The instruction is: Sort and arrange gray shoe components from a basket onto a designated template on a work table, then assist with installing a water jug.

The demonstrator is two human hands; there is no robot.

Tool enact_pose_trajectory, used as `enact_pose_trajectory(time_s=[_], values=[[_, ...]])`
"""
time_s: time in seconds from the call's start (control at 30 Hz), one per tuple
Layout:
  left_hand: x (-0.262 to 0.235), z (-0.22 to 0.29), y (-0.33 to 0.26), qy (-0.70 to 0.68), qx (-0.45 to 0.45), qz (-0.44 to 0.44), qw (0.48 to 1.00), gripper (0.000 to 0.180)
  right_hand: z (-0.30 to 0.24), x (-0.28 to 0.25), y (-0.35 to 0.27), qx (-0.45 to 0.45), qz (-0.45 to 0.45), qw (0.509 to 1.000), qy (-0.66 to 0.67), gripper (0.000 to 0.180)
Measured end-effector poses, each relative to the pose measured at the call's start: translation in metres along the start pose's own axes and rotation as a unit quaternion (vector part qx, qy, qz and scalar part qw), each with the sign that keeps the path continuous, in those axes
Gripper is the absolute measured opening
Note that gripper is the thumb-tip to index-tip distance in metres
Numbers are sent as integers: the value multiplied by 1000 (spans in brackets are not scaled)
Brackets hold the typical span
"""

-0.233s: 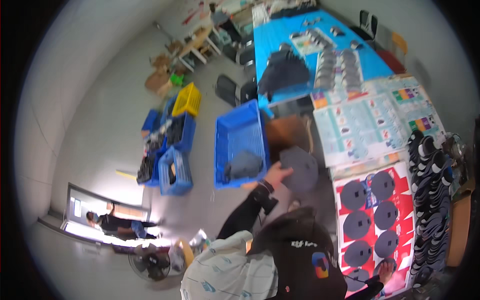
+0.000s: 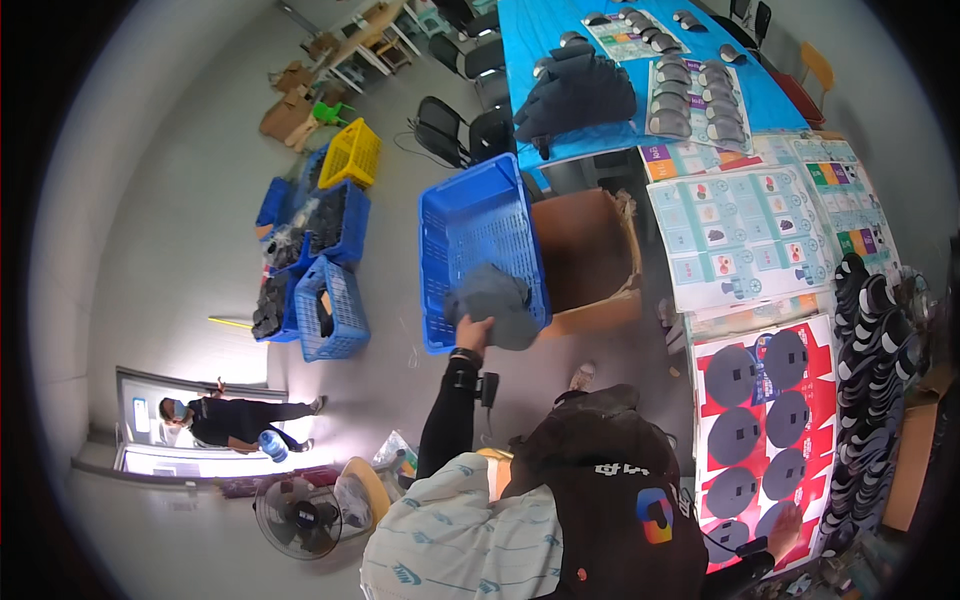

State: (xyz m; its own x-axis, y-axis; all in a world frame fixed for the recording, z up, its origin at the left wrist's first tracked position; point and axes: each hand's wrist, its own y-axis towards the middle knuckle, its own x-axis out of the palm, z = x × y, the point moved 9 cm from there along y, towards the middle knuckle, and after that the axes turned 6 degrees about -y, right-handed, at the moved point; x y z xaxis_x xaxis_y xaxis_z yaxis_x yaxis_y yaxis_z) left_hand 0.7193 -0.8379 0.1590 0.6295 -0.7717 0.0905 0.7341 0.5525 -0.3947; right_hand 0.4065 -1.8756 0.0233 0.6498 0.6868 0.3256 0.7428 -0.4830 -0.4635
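Note:
My left hand [image 2: 472, 332] is stretched forward and grips a round grey pad [image 2: 497, 298] at the near right corner of a large blue plastic crate [image 2: 462, 225], where more grey pieces lie. My right hand [image 2: 790, 522] rests low at the right on a red sheet [image 2: 800, 400] that carries several dark round pads. Whether it holds one I cannot tell. An open brown cardboard box [image 2: 585, 262] stands right beside the crate.
Smaller blue crates [image 2: 330, 310] and a yellow crate [image 2: 352, 152] stand on the floor to the left. A blue table [image 2: 610, 60] with dark pads lies ahead, with chairs [image 2: 465, 125] before it. Stacked dark pieces [image 2: 870, 360] line the right. A person [image 2: 230, 415] stands in a doorway; a fan [image 2: 298, 518] is near.
My left hand has carried the grey pad leftward, from over the cardboard box to the near corner of the blue crate. The right hand has barely moved.

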Motion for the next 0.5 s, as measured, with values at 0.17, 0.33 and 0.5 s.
enact_pose_trajectory(time_s=[0.17,0.33,0.5], values=[[-98,-37,88,-72,-66,32,995,41,-69,150,-46,-241,-32,772,-587,43],[-112,-52,154,-145,-86,-64,984,45,-78,360,-109,-242,47,756,-607,35],[-173,-89,212,255,-129,25,958,55,-33,479,-102,-118,-10,832,-542,29]])
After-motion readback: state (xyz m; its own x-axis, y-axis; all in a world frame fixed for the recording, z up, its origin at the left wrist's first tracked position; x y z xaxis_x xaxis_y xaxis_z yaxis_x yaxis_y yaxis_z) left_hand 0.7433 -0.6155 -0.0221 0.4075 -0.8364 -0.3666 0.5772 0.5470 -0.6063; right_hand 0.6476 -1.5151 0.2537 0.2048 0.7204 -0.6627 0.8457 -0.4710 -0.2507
